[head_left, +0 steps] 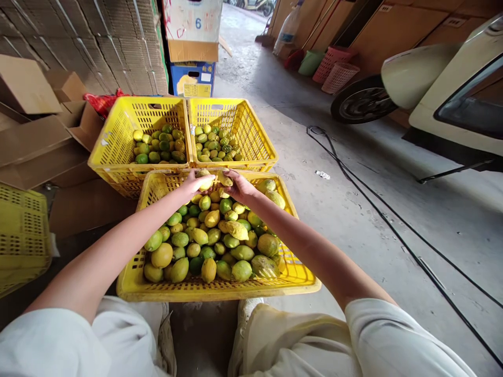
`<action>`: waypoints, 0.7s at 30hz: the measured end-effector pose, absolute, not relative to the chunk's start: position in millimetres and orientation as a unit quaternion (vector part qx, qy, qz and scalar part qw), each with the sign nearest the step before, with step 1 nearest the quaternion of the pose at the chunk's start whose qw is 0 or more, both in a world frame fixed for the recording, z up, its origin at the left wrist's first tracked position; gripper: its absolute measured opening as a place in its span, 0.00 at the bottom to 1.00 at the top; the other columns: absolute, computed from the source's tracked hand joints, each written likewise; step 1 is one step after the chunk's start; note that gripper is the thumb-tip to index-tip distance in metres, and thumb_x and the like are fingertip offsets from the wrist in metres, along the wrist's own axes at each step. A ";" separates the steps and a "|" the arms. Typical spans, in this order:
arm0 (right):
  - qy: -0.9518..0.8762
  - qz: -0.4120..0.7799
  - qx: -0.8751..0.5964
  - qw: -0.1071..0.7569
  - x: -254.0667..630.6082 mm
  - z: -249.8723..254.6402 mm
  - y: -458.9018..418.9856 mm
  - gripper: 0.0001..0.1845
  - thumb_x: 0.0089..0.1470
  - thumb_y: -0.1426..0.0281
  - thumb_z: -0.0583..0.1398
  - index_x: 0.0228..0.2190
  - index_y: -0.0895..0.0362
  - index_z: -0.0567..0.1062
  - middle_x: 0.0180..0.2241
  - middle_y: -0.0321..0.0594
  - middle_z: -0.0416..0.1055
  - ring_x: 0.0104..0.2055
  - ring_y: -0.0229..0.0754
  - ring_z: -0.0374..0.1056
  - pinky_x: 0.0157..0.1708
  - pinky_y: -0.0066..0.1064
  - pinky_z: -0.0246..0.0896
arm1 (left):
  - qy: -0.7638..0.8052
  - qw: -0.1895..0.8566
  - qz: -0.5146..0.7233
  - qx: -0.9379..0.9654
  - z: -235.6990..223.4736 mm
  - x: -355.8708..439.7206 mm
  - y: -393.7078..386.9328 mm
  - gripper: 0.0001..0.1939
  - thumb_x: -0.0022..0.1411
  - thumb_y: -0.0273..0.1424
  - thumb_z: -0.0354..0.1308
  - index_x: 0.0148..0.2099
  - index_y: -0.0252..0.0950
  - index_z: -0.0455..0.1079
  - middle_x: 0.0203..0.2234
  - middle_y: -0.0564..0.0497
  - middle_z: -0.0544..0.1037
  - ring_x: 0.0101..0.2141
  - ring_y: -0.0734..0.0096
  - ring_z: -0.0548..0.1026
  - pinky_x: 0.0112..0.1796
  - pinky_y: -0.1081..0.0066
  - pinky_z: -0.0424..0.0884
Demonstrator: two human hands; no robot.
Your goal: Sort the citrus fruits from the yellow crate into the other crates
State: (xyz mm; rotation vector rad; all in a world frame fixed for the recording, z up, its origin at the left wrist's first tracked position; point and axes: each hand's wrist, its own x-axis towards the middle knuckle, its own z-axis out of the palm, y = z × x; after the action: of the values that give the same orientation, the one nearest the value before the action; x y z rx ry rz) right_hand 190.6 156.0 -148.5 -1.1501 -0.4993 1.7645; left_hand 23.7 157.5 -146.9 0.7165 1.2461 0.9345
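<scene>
Both my hands are over the far side of a yellow plastic crate [220,291] that holds many green and yellow lemons [200,236]. My left hand [192,184] is closed around a pale yellow lemon [205,181]. Close beside it, my right hand [240,187] grips another yellow lemon [225,178] between thumb and fingers. A further small yellow piece of fruit [223,193] shows just under the right fingers; whether they touch it I cannot tell. Bumpy, larger lemons [238,230] lie among the smooth ones.
Two more yellow crates, left [102,157] and right [261,141], stand behind with fruit inside. Cardboard boxes [31,141] lie at left near another yellow crate [23,235]. A black cable [377,209] crosses the floor at right, near a parked scooter [451,94].
</scene>
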 end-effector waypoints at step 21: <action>-0.252 0.726 -0.442 0.463 188.1 -148.4 148.2 0.23 0.48 0.80 0.68 0.41 0.51 0.67 0.31 0.28 0.71 0.22 0.31 0.66 0.20 0.20 0.68 | 0.548 0.647 0.429 0.311 -151.4 22.9 163.0 0.05 0.63 0.22 0.66 0.35 0.33 0.74 0.30 0.48 0.80 0.30 0.71 0.78 0.30 0.72 0.73</action>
State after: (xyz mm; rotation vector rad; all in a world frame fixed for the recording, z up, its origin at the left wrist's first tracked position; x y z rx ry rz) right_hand 188.1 148.2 -148.4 -1.0861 -0.6185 1.7834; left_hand 22.9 163.0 -151.4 0.7081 1.2455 0.9761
